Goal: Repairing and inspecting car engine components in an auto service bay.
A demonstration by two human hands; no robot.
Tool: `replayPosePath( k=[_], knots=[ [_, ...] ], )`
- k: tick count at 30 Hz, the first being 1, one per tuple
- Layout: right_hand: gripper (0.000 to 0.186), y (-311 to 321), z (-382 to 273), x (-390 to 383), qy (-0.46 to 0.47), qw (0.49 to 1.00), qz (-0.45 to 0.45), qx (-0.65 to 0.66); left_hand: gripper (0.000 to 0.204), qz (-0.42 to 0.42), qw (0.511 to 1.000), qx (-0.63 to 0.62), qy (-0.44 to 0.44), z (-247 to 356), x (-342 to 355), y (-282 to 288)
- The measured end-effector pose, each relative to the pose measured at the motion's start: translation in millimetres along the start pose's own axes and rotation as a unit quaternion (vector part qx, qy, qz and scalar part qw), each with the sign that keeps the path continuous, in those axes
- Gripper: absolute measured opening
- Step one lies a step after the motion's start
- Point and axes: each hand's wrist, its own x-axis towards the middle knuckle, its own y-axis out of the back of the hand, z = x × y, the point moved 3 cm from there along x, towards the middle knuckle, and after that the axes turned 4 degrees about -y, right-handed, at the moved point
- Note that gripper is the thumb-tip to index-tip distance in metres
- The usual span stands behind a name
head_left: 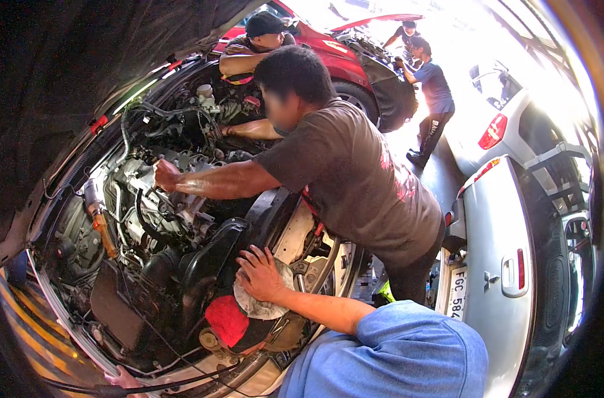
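While a co-worker's hand (165, 174) grips into the engine (162, 212) at centre left, the right hand (259, 272) lies flat and spread on a grey rag (265, 306) at lower centre, gripping nothing, seemingly bracing. A red cloth (226, 320) sits just beside it. The left hand (121, 379) barely shows at the bottom edge by a black cable (176, 383), so I cannot tell its grip.

Harsh daylight blows out the upper right, the hood (83, 60) is in deep shadow, and fisheye bending darkens the rim.
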Motion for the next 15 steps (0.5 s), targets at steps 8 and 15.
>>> replayPosePath(
  k=[8,15],
  knots=[
    [0.049,-0.5,-0.7,0.4,0.005,1.0,0.013,0.016,0.067,0.011,1.0,0.025,-0.013,0.4,3.1,-1.2],
    [0.05,-6.7,3.0,-0.2,-0.012,1.0,-0.023,-0.001,0.07,-0.017,0.999,0.033,-0.03,-2.7,6.4,-0.1]
  ],
)
